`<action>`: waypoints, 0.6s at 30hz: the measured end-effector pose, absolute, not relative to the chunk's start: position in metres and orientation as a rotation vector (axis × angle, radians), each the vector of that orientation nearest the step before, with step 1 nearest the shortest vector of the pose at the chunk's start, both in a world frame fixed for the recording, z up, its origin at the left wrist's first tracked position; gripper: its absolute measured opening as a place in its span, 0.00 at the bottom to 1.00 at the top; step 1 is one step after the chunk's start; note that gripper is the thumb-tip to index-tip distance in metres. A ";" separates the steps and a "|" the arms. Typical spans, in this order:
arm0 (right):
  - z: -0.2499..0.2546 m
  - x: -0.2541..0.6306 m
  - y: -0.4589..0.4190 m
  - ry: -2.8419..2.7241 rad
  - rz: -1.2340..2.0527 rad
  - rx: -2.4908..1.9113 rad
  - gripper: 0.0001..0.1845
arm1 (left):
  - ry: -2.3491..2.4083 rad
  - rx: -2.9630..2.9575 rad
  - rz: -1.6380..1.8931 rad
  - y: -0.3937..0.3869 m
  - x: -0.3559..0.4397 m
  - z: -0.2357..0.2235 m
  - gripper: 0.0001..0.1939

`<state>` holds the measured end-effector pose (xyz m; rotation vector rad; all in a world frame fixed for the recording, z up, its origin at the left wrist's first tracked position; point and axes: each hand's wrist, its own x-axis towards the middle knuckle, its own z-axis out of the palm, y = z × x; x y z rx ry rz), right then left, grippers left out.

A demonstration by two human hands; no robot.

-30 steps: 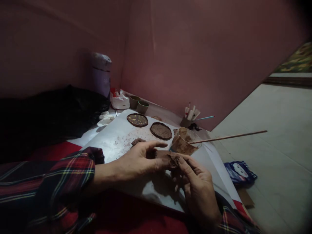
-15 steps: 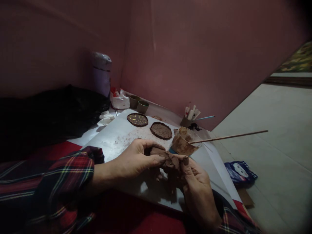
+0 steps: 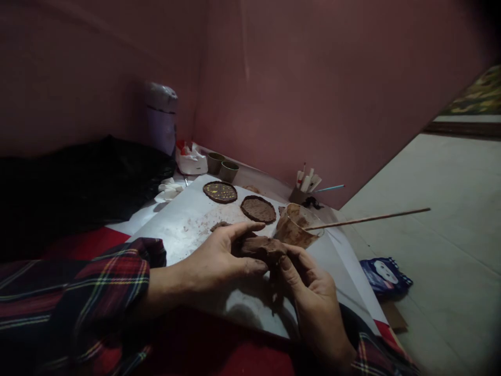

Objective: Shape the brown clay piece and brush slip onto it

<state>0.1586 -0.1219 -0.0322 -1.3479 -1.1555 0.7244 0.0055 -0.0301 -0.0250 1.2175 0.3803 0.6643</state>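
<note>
Left hand (image 3: 221, 257) and right hand (image 3: 318, 297) grasp one brown lump (image 3: 261, 247) — apparently clay — above the white sheet (image 3: 172, 227).

Clay lump (image 3: 260, 247) looking matt, rough; paper sheet (image 3: 326, 277) looking smooth; cloth sleeve (image 3: 107, 284) looking matt, soft.

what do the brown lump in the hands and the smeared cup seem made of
Lump: probably clay, matte brown, with an uneven, creased surface. Cup: clear plastic or glass, I can't tell which; it looks partly see-through under brown smears.
</note>
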 end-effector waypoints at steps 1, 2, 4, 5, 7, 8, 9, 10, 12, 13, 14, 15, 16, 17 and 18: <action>-0.032 0.158 -0.122 -1.163 0.713 -1.341 0.13 | 0.407 1.241 0.668 -0.030 0.005 -0.024 0.35; -0.032 0.158 -0.122 -1.171 0.689 -1.332 0.12 | 0.441 1.269 0.669 -0.030 0.005 -0.023 0.33; -0.034 0.159 -0.123 -1.185 0.634 -1.314 0.11 | 0.486 1.329 0.658 -0.031 0.005 -0.020 0.26; -0.035 0.159 -0.123 -1.192 0.609 -1.312 0.11 | 0.499 1.357 0.647 -0.032 0.005 -0.018 0.22; -0.038 0.160 -0.124 -1.209 0.573 -1.330 0.12 | 0.524 1.400 0.620 -0.033 0.005 -0.016 0.18; -0.039 0.160 -0.125 -1.219 0.563 -1.349 0.13 | 0.533 1.407 0.618 -0.034 0.005 -0.016 0.17; -0.040 0.160 -0.125 -1.227 0.558 -1.367 0.14 | 0.535 1.398 0.621 -0.035 0.005 -0.016 0.17; -0.040 0.161 -0.126 -1.231 0.556 -1.381 0.14 | 0.523 1.375 0.621 -0.035 0.005 -0.016 0.18; -0.040 0.161 -0.126 -1.229 0.565 -1.393 0.16 | 0.469 1.321 0.594 -0.035 0.004 -0.017 0.19; -0.039 0.161 -0.126 -1.225 0.570 -1.393 0.16 | 0.446 1.300 0.566 -0.035 0.004 -0.018 0.20; -0.038 0.161 -0.127 -1.221 0.572 -1.392 0.17 | 0.441 1.303 0.527 -0.035 0.004 -0.017 0.18; -0.037 0.161 -0.127 -1.223 0.571 -1.390 0.17 | 0.449 1.321 0.503 -0.035 0.003 -0.017 0.17; -0.036 0.161 -0.127 -1.233 0.566 -1.385 0.16 | 0.467 1.346 0.493 -0.035 0.003 -0.016 0.16; -0.035 0.160 -0.127 -1.250 0.563 -1.378 0.16 | 0.479 1.375 0.504 -0.034 0.003 -0.015 0.16; -0.034 0.159 -0.127 -1.268 0.560 -1.367 0.15 | 0.491 1.402 0.518 -0.034 0.003 -0.014 0.15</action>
